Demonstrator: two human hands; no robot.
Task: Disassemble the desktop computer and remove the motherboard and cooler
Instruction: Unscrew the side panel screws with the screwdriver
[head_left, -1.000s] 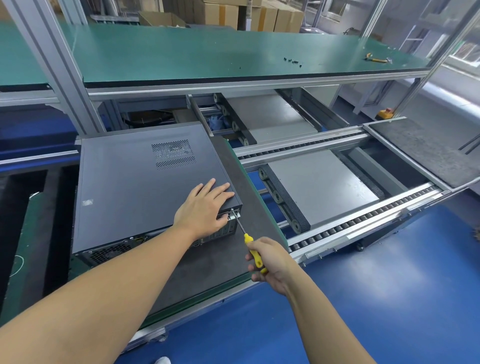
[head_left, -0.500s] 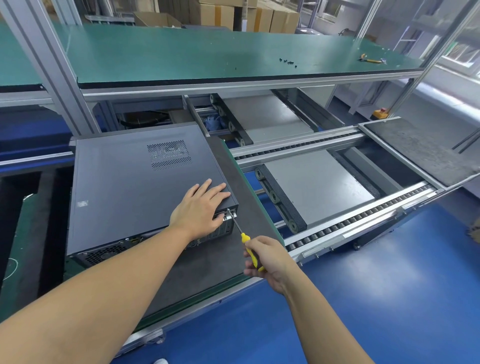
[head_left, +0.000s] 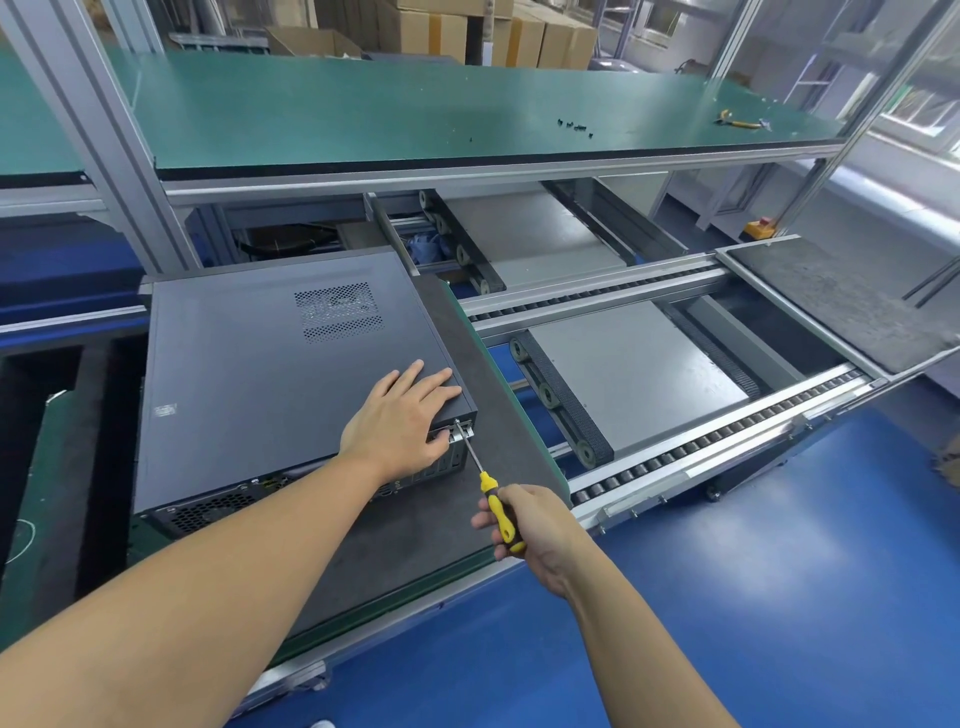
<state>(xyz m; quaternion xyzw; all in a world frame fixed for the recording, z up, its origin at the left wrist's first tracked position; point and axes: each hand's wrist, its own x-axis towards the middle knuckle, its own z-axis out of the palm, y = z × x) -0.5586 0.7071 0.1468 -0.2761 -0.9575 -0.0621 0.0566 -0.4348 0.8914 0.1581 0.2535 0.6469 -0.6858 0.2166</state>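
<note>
Computer (head_left: 249, 374) still closed: your left hand (head_left: 400, 421) presses flat on top, right hand (head_left: 535, 525) grips the screwdriver (head_left: 493, 501) at a rear screw (head_left: 457, 423).

Looks like a factory assembly line: roller conveyor (head_left: 727, 434) at 3 o'clock, green-matted table (head_left: 415, 104) on aluminium framing (head_left: 109, 135) at 12 o'clock, stacked cardboard boxes (head_left: 524, 34) (plain brown) behind it, blue-painted floor (head_left: 779, 597) at 5 o'clock.

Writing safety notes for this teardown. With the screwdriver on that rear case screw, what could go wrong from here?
The screwdriver tip sits right beside the thumb of the left hand bracing the computer case, so a slip could jab it. Once freed, the screw could roll off the dark mat into the conveyor beside it.
</note>
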